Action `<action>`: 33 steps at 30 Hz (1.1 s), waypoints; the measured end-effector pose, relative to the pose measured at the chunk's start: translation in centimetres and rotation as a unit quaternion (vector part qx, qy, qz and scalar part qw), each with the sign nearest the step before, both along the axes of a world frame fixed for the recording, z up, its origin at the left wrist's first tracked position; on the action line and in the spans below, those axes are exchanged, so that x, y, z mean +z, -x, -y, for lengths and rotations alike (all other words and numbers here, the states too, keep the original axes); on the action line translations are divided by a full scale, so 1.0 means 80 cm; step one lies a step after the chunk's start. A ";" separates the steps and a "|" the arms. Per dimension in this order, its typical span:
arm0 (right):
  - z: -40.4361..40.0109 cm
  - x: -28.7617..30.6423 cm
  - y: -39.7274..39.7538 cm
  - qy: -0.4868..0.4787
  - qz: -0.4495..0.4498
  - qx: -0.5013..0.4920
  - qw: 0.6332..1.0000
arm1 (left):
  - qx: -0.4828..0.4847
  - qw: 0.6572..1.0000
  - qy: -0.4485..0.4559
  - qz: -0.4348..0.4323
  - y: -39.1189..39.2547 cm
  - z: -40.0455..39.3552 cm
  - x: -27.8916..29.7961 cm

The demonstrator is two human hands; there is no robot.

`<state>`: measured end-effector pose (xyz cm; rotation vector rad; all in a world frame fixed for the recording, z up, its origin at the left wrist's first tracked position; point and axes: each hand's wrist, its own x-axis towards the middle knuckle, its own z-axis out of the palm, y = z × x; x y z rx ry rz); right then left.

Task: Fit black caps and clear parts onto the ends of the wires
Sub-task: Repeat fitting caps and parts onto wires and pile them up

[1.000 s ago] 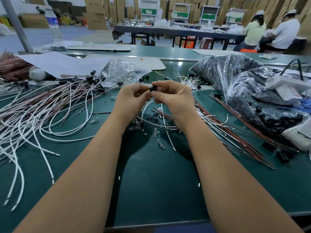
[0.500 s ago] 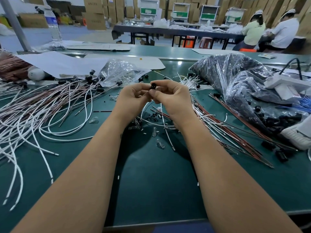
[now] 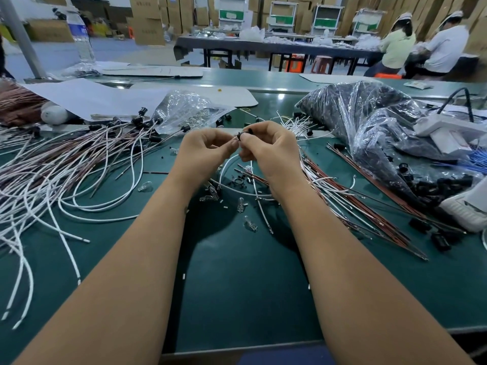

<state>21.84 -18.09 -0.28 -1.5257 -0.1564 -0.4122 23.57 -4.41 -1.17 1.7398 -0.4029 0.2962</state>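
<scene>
Stacks of brown cardboard boxes (image 3: pixel 147 19) line the far wall. A long dark table (image 3: pixel 276 47) stands on the pale floor (image 3: pixel 131 52), two people (image 3: pixel 421 46) seated at its right end. White shelf racks (image 3: pixel 283 14) stand behind it. A grey post (image 3: pixel 19 35) rises at left.

Black cap (image 3: pixel 243 134) mostly hidden between fingertips (image 3: pixel 232 146) — wire end within too small to tell.

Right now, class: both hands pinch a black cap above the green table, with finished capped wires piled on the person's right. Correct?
Not quite. The head view shows the capped wires piled on the person's left. Both hands, left and right, do pinch the black cap above the green table.
</scene>
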 end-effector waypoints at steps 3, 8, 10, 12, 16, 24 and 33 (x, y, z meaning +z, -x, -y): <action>0.002 -0.001 -0.001 -0.011 -0.012 -0.003 1.000 | 0.016 0.999 -0.015 -0.037 -0.005 -0.005 -0.002; 0.002 -0.005 -0.001 -0.033 -0.043 0.028 0.998 | 0.006 0.998 -0.039 -0.052 -0.008 -0.008 -0.004; 0.003 -0.007 -0.002 -0.039 -0.051 0.034 0.997 | 0.001 0.998 -0.037 -0.051 -0.008 -0.008 -0.006; 0.003 -0.009 -0.004 -0.040 -0.057 0.038 0.997 | 0.003 0.998 -0.034 -0.051 -0.008 -0.007 -0.008; 0.002 -0.012 -0.006 -0.033 -0.064 0.048 0.996 | 0.011 0.998 -0.018 -0.056 -0.009 -0.006 -0.009; 0.001 -0.010 -0.003 -0.015 -0.055 0.043 0.997 | -0.014 0.999 -0.015 -0.050 -0.005 -0.003 -0.006; 0.001 -0.002 0.001 -0.022 -0.031 0.027 0.999 | -0.013 0.999 0.021 -0.043 -0.005 -0.003 -0.004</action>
